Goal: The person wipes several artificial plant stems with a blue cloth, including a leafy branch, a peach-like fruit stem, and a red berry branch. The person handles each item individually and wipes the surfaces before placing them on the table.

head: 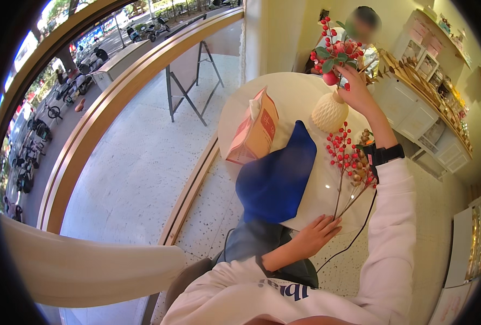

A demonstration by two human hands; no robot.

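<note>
My right hand (356,90) reaches over the far side of the round white table (240,99), its fingers closed around the stems of an artificial red-berry spray (330,53) with green leaves. Directly below is a cream textured vase (330,111); the stems run down to its narrow mouth. My left hand (315,237) lies palm down at the near table edge. Its fingertips cover the lower ends of more red-berry stems (340,152), and whether they grip them is hidden. Beside these berries is a sprig with gold-brown pods (360,164).
A blue cloth (279,176) hangs over the near edge, beside a pink tissue pack (256,130). A black cable (356,239) runs down at the right. Someone (364,30) is beyond the table. A window frame (143,77) stands left, a white cabinet (407,99) right.
</note>
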